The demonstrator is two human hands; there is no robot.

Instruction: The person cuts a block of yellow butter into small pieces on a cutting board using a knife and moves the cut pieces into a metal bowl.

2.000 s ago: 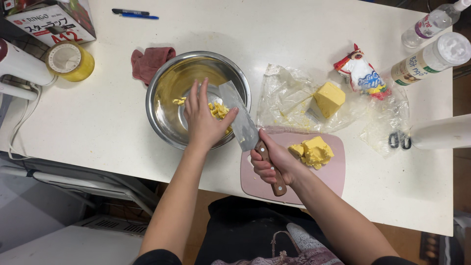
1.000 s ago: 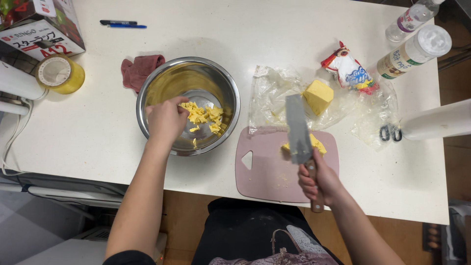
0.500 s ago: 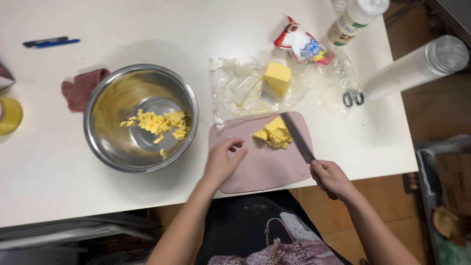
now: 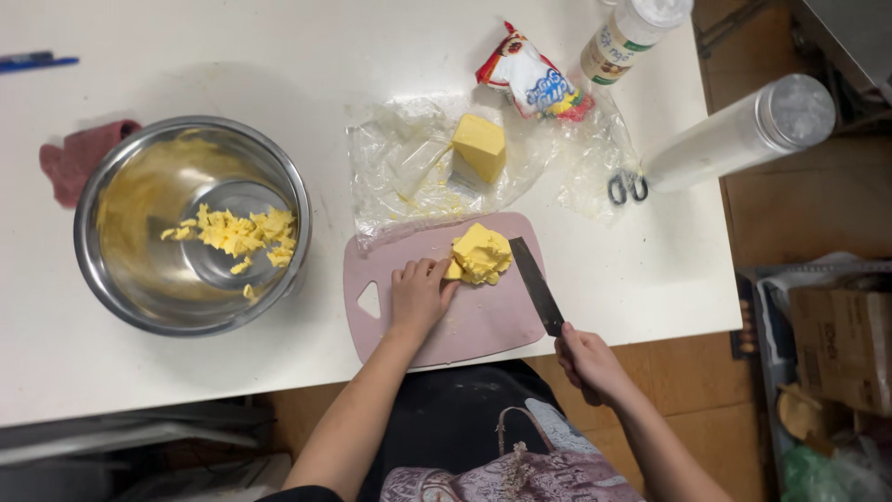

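A pink cutting board lies at the table's near edge with a yellow lump of butter on it. My left hand rests flat on the board, its fingertips touching the lump's left side. My right hand grips the handle of a dark-bladed knife, whose blade lies on the board just right of the lump. A steel bowl to the left holds several yellow butter pieces. A larger butter block sits on clear plastic wrap behind the board.
A red cloth lies left of the bowl and a blue pen at the far left. A snack packet, a labelled bottle, scissors and a lying cylinder container crowd the back right. Boxes stand beyond the table's right edge.
My left hand left the bowl and came to the cutting board, now touching the butter lump. My right hand brought the knife from over the bowl down beside the lump. The view shifted right.
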